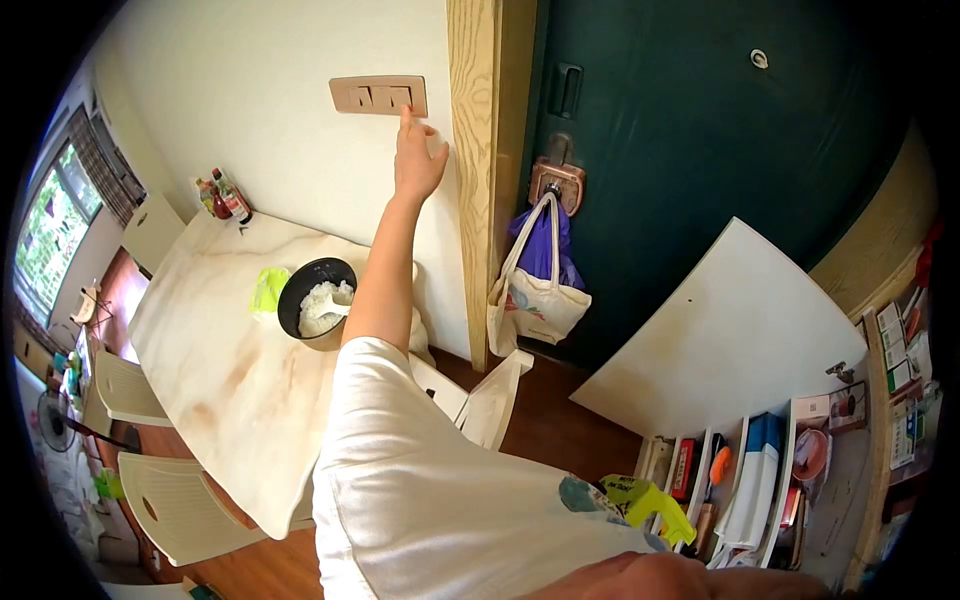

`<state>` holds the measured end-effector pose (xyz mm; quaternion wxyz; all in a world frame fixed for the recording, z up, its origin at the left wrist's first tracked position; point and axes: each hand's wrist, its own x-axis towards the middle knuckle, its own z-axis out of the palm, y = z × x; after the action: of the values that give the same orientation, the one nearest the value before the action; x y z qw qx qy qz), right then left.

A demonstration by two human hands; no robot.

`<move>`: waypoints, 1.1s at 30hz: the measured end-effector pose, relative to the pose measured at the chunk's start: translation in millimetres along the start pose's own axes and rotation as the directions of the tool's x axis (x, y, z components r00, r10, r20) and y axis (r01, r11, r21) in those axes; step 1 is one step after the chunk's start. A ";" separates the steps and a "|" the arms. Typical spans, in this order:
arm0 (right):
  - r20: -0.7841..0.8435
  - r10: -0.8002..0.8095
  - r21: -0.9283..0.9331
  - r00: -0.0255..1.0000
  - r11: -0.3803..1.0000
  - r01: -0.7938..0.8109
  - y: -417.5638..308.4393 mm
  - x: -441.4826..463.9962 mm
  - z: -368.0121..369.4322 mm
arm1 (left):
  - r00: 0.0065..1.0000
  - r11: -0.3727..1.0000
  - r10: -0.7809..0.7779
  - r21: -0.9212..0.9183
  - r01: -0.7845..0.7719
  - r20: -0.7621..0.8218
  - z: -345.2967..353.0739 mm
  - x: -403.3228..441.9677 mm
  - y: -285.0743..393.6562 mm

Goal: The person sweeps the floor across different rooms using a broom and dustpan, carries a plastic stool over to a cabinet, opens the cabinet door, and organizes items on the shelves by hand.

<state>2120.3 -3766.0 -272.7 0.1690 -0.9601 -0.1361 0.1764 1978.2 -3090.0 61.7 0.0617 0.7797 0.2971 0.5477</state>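
Note:
My left hand [418, 160] reaches up to the wall with its index finger stretched out. The fingertip touches the lower right part of a bronze-coloured light switch panel [378, 96], which has several rockers. The thumb stands apart and the other fingers are partly curled; nothing is held. My right hand does not show. A blurred skin-toned shape fills the bottom edge, and I cannot tell which body part it is. Below my left arm, a black pot [290, 306] of white rice [318, 308] with a white rice paddle [336, 309] stands on the marble-patterned table [230, 370].
A green door [680, 130] carries a cloth tote bag [540, 300] on its handle. An open white cabinet door [730, 340] juts out at right, above filled shelves [745, 490]. Chairs [185, 510] stand by the table. Bottles [228, 197] stand against the wall. A yellow-green bag [655, 508] is at lower right.

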 end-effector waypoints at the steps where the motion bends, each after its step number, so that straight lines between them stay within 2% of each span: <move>1: -0.002 -0.004 -0.003 1.000 1.000 0.004 -0.3 0.5 -0.8 | 1.000 1.000 0.002 0.020 -0.002 -0.001 1.2 -0.4 0.7; 4: -0.010 -0.018 0.006 1.000 1.000 0.019 1.9 -2.1 2.2 | 0.998 0.999 0.049 0.011 -0.049 -0.034 3.4 1.1 -0.2; 7: -0.031 -0.038 0.031 0.999 0.999 0.039 5.9 -12.9 6.0 | 0.968 0.970 0.244 -0.011 -0.245 -0.057 12.1 3.7 -23.3; 8: -0.045 -0.041 0.036 0.998 0.998 0.043 6.4 -18.8 8.3 | 0.976 0.977 0.214 -0.010 -0.215 -0.028 9.0 4.4 -23.5; 9: -0.061 -0.039 0.038 0.997 0.998 0.042 7.3 -25.5 10.7 | 0.992 0.986 0.122 -0.113 -0.119 0.014 5.5 4.2 -17.1; 10: -0.072 -0.042 0.036 0.997 0.998 0.044 8.2 -29.9 12.6 | 0.952 0.953 0.303 -0.011 -0.303 -0.044 11.7 7.4 -37.7; 11: -0.087 -0.034 0.035 0.996 0.999 0.037 10.5 -35.6 17.0 | 0.970 0.966 0.243 -0.085 -0.243 -0.003 9.5 8.4 -44.3; 12: -0.098 -0.022 0.044 0.995 0.999 0.026 12.6 -42.3 21.1 | 0.947 0.947 0.322 -0.012 -0.322 0.008 3.8 12.7 -41.2; 14: -0.106 0.016 0.057 0.994 0.998 -0.010 17.9 -56.1 31.4 | 0.937 0.929 0.346 -0.120 -0.349 -0.046 7.1 20.1 -43.5; 15: -0.112 0.033 0.059 0.993 0.998 -0.026 20.6 -61.5 35.3 | 0.922 0.922 0.386 0.052 -0.384 -0.019 5.0 24.3 -45.9; 16: -0.126 0.044 0.054 0.991 0.998 -0.037 23.9 -67.8 38.6 | 0.935 0.935 0.354 0.005 -0.354 -0.024 5.7 25.5 -41.0; 17: -0.141 0.049 0.043 0.989 0.998 -0.043 28.4 -72.0 43.5 | 0.949 0.949 0.314 0.039 -0.314 0.002 6.9 28.4 -43.3; 19: -0.178 0.032 0.016 0.984 0.999 -0.029 38.7 -79.0 56.5 | 0.948 0.948 0.316 -0.037 -0.317 -0.021 6.8 27.7 -35.7; 21: -0.105 0.084 0.045 0.991 0.996 -0.080 36.3 -82.5 57.8 | 0.959 0.955 0.284 0.085 -0.283 -0.006 3.2 25.1 -18.2; 22: 0.050 0.162 0.106 0.986 0.980 -0.166 25.1 -85.0 44.1 | 0.960 0.956 0.279 0.089 -0.278 0.002 2.7 26.4 -23.6; 26: 0.106 0.272 0.073 0.956 0.957 -0.281 25.8 -87.8 44.7 | 0.955 0.948 0.295 0.126 -0.291 -0.019 6.3 28.7 -21.4; 30: 0.006 0.209 0.042 0.978 0.977 -0.209 24.4 -91.0 42.9 | 0.954 0.937 0.297 0.202 -0.285 -0.031 11.4 33.5 -35.4; 32: 0.137 0.239 0.140 0.961 0.956 -0.258 16.2 -95.4 27.3 | 0.958 0.934 0.287 0.217 -0.282 0.010 7.0 37.5 -40.1; 33: 0.138 0.249 0.142 0.959 0.953 -0.268 16.6 -95.7 27.0 | 0.961 0.930 0.272 0.242 -0.276 0.047 6.9 40.3 -41.2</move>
<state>2027.1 -3804.3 -274.7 0.2122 -0.9409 -0.0042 0.2639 1977.0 -3033.4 74.6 -0.1105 0.8186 0.2506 0.5049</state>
